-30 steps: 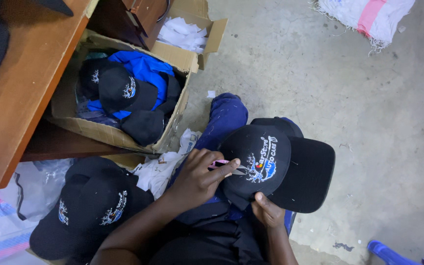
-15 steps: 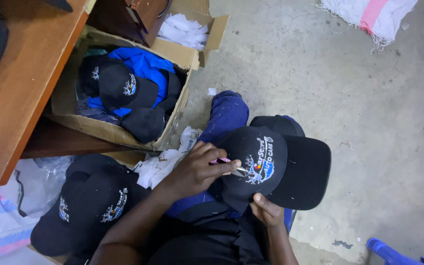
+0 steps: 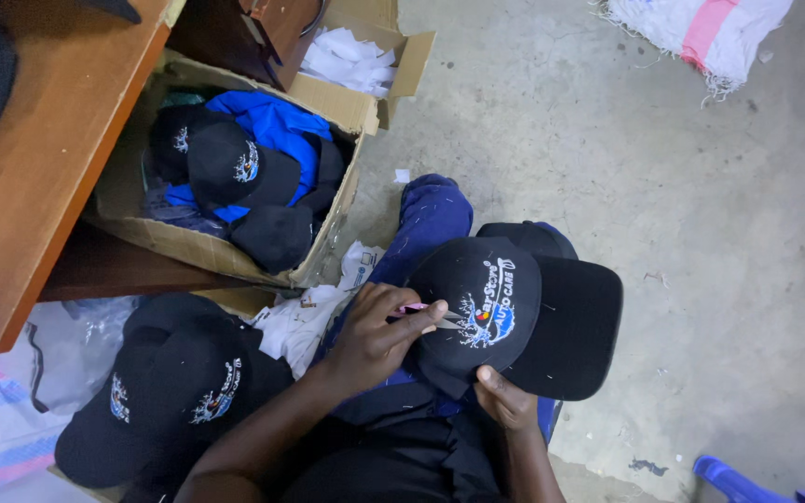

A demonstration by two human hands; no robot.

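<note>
Cap work sits low in the view, and from the left comes a pile of black caps (image 3: 165, 391) on the floor, then a cardboard box (image 3: 328, 242) holding more caps and blue cloth, tucked under a wooden table (image 3: 39, 168). Next, the left hand (image 3: 375, 340) has its fingers pressed together on small thread snips (image 3: 426, 315) with a pink handle, the tips touching the embroidered front of the black cap (image 3: 505, 312) resting on the person's lap. The right hand (image 3: 505, 401) pinches that cap's lower edge from beneath. It looks light, with a soft, yielding crown and a stiff flat brim; the brim or the firmer front panel seems the surest hold, since loose cloth would shift under the blades.
</note>
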